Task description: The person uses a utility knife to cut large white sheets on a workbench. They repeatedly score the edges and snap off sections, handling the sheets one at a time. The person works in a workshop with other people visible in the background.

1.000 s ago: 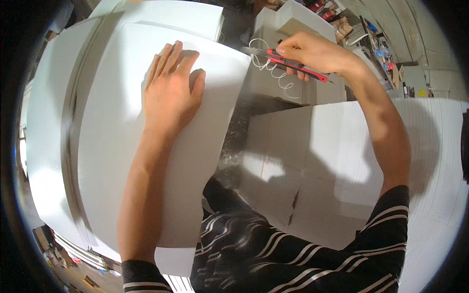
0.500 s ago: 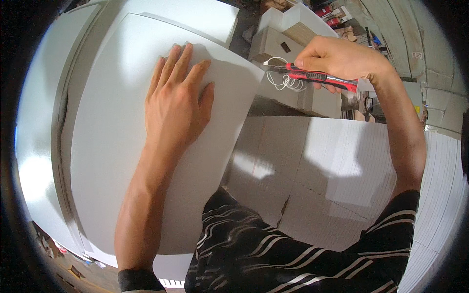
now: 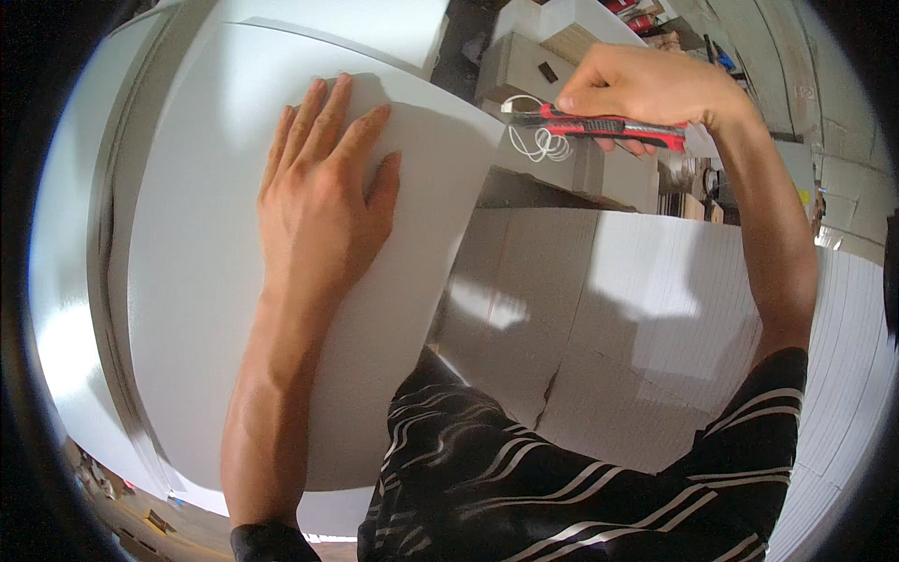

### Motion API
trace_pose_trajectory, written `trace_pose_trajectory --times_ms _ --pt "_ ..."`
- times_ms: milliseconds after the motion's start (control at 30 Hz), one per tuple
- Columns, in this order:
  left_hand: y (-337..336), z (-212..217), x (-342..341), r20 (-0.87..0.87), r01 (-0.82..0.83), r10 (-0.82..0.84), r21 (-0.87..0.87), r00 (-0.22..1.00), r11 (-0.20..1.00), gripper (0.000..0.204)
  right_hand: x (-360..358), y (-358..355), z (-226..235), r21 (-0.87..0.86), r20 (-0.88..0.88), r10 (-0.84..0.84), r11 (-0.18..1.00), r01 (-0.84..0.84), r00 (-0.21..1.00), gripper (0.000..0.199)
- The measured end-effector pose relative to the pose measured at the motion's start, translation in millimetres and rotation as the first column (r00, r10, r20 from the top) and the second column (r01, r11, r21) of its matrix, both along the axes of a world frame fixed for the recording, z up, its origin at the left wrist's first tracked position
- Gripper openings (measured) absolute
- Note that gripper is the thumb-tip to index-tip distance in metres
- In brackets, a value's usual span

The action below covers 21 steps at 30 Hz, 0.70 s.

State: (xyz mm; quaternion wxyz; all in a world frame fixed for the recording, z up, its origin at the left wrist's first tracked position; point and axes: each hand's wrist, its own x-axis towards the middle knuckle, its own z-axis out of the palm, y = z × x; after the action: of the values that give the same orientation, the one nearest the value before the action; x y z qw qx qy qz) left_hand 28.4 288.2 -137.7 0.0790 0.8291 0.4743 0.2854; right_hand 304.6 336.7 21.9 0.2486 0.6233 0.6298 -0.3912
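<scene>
The right fingers are curled tight around a red and black knife, with the thumb near its front end. The knife lies almost flat, and its blade points left, close to the far right corner of a big white board. I cannot tell if the blade touches the board. A thin, curly white strip hangs just below the front of the knife. The right hand is up in the air with its back showing, and the wrist bends so the hand turns left. The right arm goes up from a black sleeve with white stripes. The left fingers hold nothing; they are long and spread out, with gaps between some of them, and the thumb sticks out to the right. The left hand is palm down on the white board, and the left arm reaches almost straight ahead over it. Past the knife are some pale boxes.
</scene>
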Motion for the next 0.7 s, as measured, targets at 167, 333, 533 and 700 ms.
trace_pose_trajectory --times_ms 167,333,533,700 --pt "2.7 -4.6 -2.9 -0.009 0.01 -0.01 0.022 1.0 1.0 0.04 1.1 3.2 -9.4 -0.009 0.013 -0.027 1.0 0.027 1.0 0.042" --pt "7.2 -6.1 -3.6 -0.059 0.014 -0.013 0.008 0.998 1.0 0.037 3.1 10.3 -15.8 -0.201 -0.104 -0.181 0.967 0.157 0.978 0.034" --pt "9.3 -4.4 -5.2 -0.069 0.023 -0.021 0.026 0.997 0.999 0.038 15.5 7.7 -2.0 -0.176 -0.229 -0.165 0.976 0.126 0.959 0.041" --pt "9.9 -2.6 -6.0 -0.056 0.048 -0.045 0.043 0.997 0.998 0.037 6.2 -10.4 -41.6 -0.23 0.001 -0.046 0.972 0.045 0.999 0.035"
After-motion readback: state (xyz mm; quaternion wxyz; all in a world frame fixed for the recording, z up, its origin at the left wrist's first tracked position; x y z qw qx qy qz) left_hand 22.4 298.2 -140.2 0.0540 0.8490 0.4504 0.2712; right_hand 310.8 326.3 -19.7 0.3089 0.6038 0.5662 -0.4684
